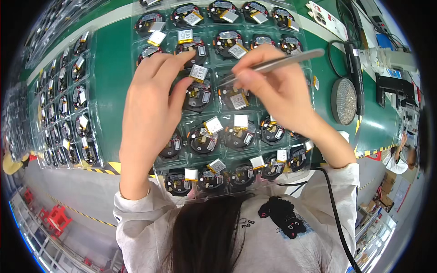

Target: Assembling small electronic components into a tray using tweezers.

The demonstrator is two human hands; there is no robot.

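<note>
A clear plastic tray (182, 162) in front of me holds several round black electronic units, most with a small silver flat battery. My left hand (152, 98) reaches over its left side, thumb and index finger apart. The index fingertip rests by one black unit (196, 49); the thumb is at the lower edge of a silver battery (199, 73) above another unit (197, 98). My right hand (280, 86) is closed on metal tweezers (291, 60). Their tips point left, beside that battery and above a unit whose battery (238, 101) lies on it.
Another tray of similar units (63, 107) lies to the left on the green table (111, 91). On the right are a round container of small grains (344, 101), a black-handled tool (355, 77) and a white phone-like object (325, 19). A black cable (334, 204) hangs over my right side.
</note>
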